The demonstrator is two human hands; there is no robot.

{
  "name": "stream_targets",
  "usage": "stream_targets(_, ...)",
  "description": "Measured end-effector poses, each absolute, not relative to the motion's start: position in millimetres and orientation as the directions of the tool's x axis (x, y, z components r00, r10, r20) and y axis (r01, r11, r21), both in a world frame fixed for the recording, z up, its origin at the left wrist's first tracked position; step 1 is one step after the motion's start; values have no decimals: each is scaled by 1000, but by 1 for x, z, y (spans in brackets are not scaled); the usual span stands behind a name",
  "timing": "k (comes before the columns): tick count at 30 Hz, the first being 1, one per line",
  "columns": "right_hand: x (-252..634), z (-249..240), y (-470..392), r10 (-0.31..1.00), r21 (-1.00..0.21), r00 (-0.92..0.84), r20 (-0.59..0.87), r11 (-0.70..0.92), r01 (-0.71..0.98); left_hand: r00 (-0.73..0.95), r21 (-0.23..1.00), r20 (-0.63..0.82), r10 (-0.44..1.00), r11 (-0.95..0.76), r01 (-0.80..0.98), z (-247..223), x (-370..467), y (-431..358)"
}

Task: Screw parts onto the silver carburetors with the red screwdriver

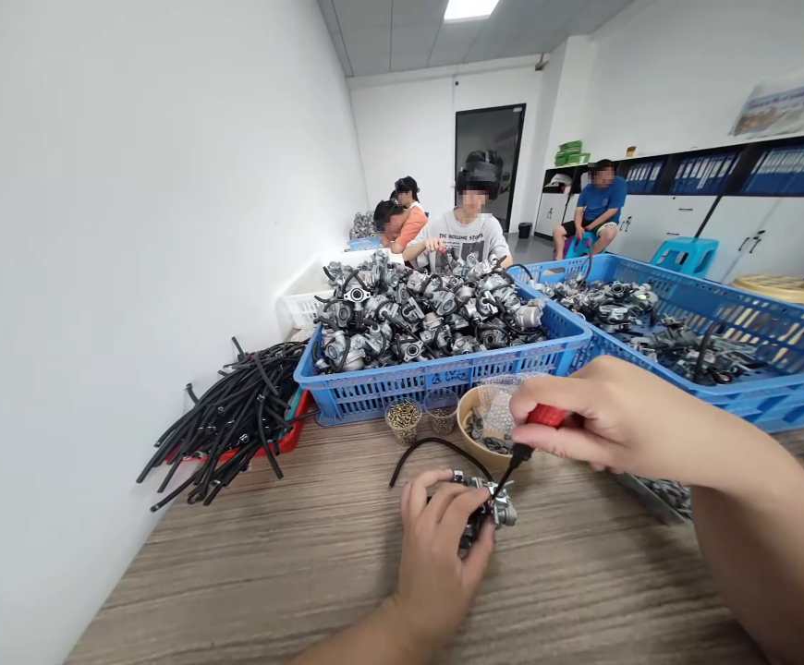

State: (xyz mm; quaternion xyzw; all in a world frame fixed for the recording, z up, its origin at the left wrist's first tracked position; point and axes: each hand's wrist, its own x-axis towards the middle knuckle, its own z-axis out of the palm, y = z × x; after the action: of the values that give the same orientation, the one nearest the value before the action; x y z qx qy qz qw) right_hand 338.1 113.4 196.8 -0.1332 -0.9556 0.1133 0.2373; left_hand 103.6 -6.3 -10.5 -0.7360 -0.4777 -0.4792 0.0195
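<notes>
On the wood-grain table my left hand point(440, 536) is wrapped round a small metal carburetor point(505, 511), holding it against the tabletop. A black rubber hose point(436, 443) curves away from the carburetor to the left. My right hand point(586, 416) grips the red handle of a screwdriver point(521, 454), which slants down with its tip at the carburetor. My left fingers hide part of the carburetor, so the exact spot under the tip is hard to make out.
Blue crates point(402, 388) of carburetors stand ahead. Black hoses point(249, 406) fill a red tray at left. Cups of brass screws point(403, 417) and a round tub point(468, 453) of metal parts sit before the crate. Several people point(471, 231) are seated beyond.
</notes>
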Motion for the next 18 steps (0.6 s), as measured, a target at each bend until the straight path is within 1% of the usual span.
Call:
stream_targets(2, 338, 197, 110, 287, -307, -863, 415, 937, 164, 89, 431, 722, 686, -546, 719, -11, 104, -6)
stream_targets(5, 341, 201, 102, 326, -332, -870, 369, 921, 205, 77, 437, 726, 683, -546, 715, -11, 104, -6)
stream_targets(7, 345, 204, 97, 339, -368, -885, 319, 905, 213, 71, 438, 732, 677, -549, 712, -12, 104, -6)
stream_targets(9, 348, 207, 94, 325, -405, -900, 289, 894, 193, 72, 436, 737, 672, -554, 709, -12, 104, -6)
stream_targets(14, 354, 209, 98, 316, -457, -904, 287, 875, 161, 72, 434, 743, 666, -561, 705, -9, 104, -6)
stream_targets(18, 359, 207, 102, 264, -535, -944, 197, 836, 123, 71, 437, 743, 665, -563, 702, -7, 105, -6)
